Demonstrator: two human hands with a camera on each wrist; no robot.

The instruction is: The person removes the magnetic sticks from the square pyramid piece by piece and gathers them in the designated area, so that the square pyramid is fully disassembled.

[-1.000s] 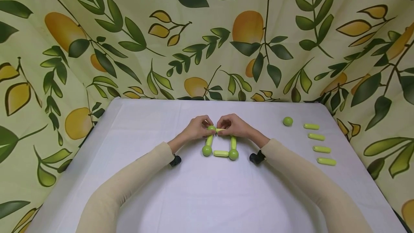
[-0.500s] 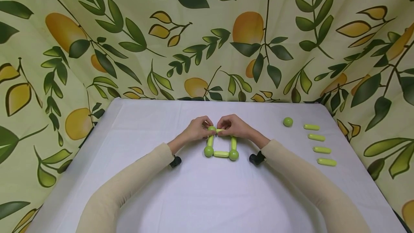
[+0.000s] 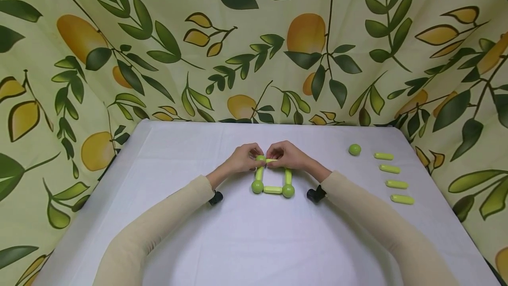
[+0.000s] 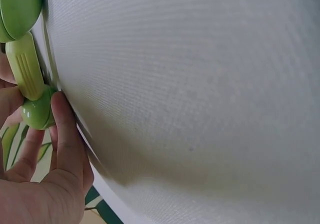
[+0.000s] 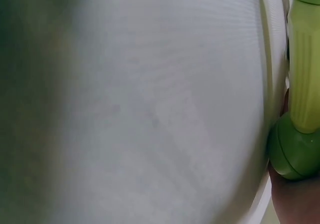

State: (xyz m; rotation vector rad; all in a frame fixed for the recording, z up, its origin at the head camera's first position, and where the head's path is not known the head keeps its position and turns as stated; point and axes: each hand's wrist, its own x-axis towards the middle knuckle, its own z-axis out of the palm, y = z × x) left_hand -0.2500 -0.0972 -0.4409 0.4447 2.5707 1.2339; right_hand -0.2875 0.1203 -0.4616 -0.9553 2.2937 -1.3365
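Several light-green sticks and glossy green balls form a small square on the table. In the head view my left hand (image 3: 240, 159) pinches the far-left ball (image 3: 260, 158) between thumb and fingers; the left wrist view shows fingertips on both sides of that ball (image 4: 36, 115). My right hand (image 3: 291, 156) pinches the far stick (image 3: 271, 160) close beside it. The far-right corner is hidden under the right hand from above, but the right wrist view shows its ball (image 5: 295, 149) against the hand. Nearer me, the near-left ball (image 3: 257, 186), near stick (image 3: 273, 190) and near-right ball (image 3: 288, 190) meet.
Off to the right lie a loose green ball (image 3: 355, 149) and several loose sticks (image 3: 397, 184) in a column. A white cloth covers the table (image 3: 246, 242). Behind it hangs a fruit-patterned curtain (image 3: 254, 56). Black wrist cameras (image 3: 316, 194) sit under both sleeves.
The near-left ball has swung slightly right, and the gap between it and the near stick has closed. Both hands keep their grips with hardly any movement.
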